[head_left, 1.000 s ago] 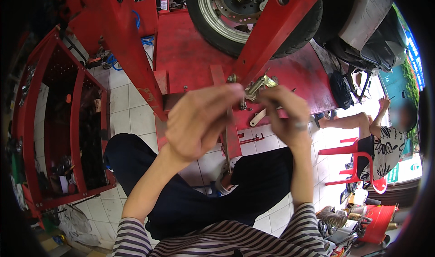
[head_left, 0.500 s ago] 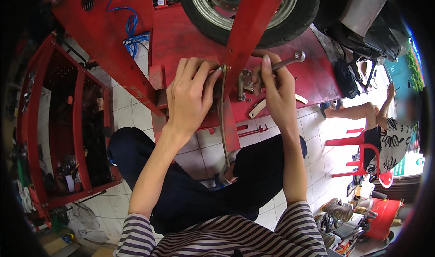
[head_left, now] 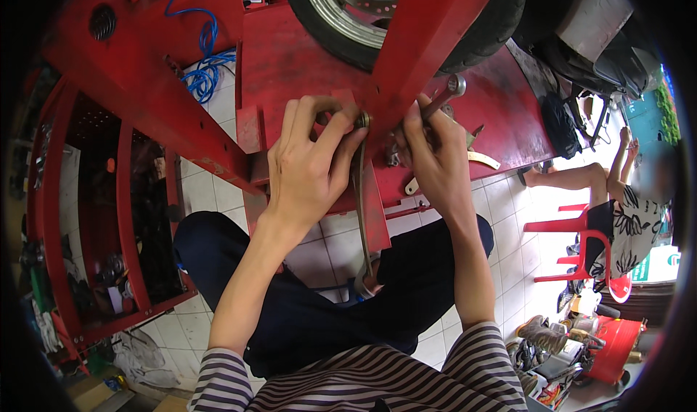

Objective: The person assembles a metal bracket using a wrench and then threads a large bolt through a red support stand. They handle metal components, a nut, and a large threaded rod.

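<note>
A red steel post (head_left: 417, 42) slants down between my hands. My left hand (head_left: 312, 158) is closed at its left side, thumb and fingers pinching a small round brass-coloured fastener (head_left: 362, 121). Below this fastener a long thin metal bar (head_left: 361, 209) runs down toward my foot. At the right of the post my right hand (head_left: 439, 158) is closed round a wrench (head_left: 444, 95), whose ring end sticks up past the fingers. My right fingertips are partly hidden beside the post. Behind that hand lie a few metal parts and a curved pale strip (head_left: 483, 160).
A motorcycle wheel (head_left: 334, 20) rests on the red bench (head_left: 290, 56). Blue hose (head_left: 207, 78) coils at the bench's left. A red shelf rack (head_left: 127, 216) stands at left. On the right, a person sits in a red chair (head_left: 566, 225), above piled shoes and parts.
The post and bench have shifted slightly in view. My left fingers have closed in around the brass-coloured fastener. My right hand and the wrench have moved closer to the post.
</note>
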Tool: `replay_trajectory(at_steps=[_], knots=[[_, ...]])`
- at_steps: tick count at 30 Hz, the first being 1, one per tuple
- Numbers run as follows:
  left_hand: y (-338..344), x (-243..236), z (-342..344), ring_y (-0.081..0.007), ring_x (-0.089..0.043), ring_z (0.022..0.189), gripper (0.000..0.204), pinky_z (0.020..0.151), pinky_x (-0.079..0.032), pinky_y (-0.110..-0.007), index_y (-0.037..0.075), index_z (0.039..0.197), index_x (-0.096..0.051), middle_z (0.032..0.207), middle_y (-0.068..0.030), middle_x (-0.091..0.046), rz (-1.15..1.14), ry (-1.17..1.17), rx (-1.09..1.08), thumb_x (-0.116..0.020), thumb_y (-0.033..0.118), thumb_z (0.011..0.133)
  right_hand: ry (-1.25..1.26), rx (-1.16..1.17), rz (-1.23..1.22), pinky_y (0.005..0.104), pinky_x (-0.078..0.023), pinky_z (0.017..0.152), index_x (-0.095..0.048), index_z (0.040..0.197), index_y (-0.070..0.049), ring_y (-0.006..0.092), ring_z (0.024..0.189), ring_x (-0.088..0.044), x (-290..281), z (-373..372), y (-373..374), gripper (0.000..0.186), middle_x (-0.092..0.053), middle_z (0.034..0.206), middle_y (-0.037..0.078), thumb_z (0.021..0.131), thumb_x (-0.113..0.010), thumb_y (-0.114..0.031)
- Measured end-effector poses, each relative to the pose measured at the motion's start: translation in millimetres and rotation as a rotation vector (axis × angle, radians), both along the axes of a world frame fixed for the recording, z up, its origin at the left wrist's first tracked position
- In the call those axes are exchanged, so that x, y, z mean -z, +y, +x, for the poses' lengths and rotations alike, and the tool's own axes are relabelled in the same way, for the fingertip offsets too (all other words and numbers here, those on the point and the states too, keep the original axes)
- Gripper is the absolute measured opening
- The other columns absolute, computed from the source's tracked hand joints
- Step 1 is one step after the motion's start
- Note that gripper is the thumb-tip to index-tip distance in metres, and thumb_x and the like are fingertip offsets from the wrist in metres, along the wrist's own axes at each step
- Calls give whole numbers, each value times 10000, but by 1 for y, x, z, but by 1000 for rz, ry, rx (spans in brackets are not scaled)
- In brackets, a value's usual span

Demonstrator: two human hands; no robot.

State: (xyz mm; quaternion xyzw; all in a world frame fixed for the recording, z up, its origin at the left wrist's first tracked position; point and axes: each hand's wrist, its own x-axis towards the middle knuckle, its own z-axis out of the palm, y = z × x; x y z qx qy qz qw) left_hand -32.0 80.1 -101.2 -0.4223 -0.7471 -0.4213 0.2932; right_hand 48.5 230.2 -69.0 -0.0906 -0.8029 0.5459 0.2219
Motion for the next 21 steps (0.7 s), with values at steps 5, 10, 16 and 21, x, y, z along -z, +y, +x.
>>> replay_trajectory(at_steps=[5,10,16,21], knots=[[-2,-4,2,-246,-545,813,191,581,-476,-356,34,1008,-654,954,-83,-565,-22,-46,5,-711,82,832,-19,3,19,275,-417,563,-603,1175,48,79,567,-462,-2,0,-1,276,-510,607,32,1050,-486,-169],[-3,-1,0,-256,-545,815,168,595,-479,-369,23,997,-644,947,-93,-557,-136,-83,-28,-697,79,848,-2,-5,35,270,-440,581,-587,1202,42,77,587,-488,-2,-2,0,263,-526,625,35,1049,-482,-144],[0,3,0,-268,-557,807,130,616,-475,-382,10,976,-631,931,-93,-550,11,-98,39,-672,67,866,-8,-11,56,267,-456,593,-569,1226,41,79,607,-513,0,-2,-1,258,-542,648,38,1044,-474,-114],[-2,5,-4,-295,-558,803,112,644,-469,-400,-3,969,-599,914,-122,-546,-50,-202,75,-646,47,881,-19,-18,19,264,-449,583,-561,1243,37,73,603,-509,2,0,-1,264,-548,654,33,1043,-468,-109]])
